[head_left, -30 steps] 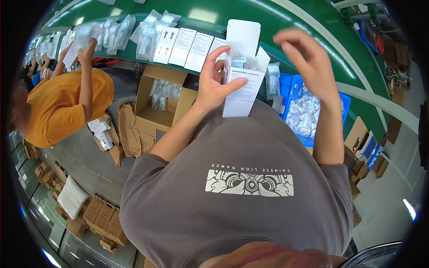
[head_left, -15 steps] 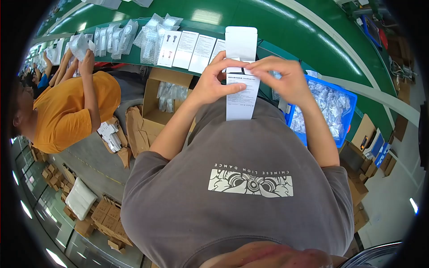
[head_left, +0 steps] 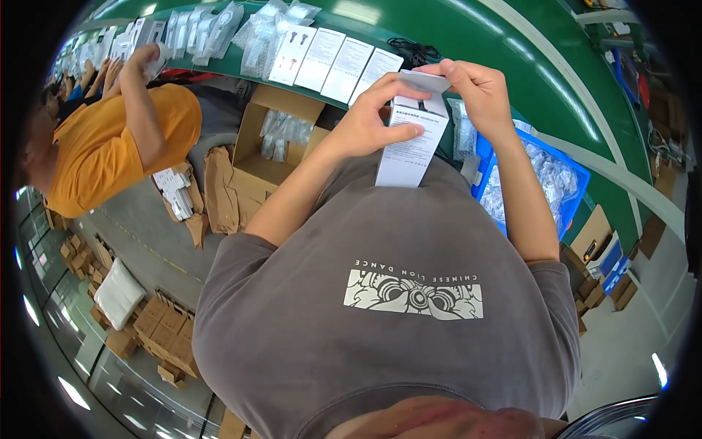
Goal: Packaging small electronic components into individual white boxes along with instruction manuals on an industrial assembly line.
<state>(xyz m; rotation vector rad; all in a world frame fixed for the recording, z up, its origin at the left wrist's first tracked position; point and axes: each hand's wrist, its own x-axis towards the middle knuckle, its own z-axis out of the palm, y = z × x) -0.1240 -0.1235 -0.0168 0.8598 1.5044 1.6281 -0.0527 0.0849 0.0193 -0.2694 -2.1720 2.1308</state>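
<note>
A tall white carton (head_left: 409, 150) with printed text stands against my front, its lower end by my shirt. My left hand (head_left: 380, 117) is wrapped round its upper part, thumb on the printed face and fingers over the top. At the far edge of the opening, my right hand (head_left: 475, 91) pinches the carton's top flap (head_left: 425, 79), which is bent over at a slant. Something dark shows in the gap at the carton's top; I cannot make out what it is.
Several white cartons (head_left: 346, 71) lie in a row on the green bench, beside bubble-wrapped items (head_left: 265, 40). A blue bin (head_left: 583, 183) of small clear bags stands at right. An open cardboard box (head_left: 245, 150) is at left, near a co-worker in an orange shirt (head_left: 124, 146).
The carton's top flap, upright before, is now folded down toward the opening. My right hand has moved up from the opening to the flap. The carton has tilted and shifted slightly right.
</note>
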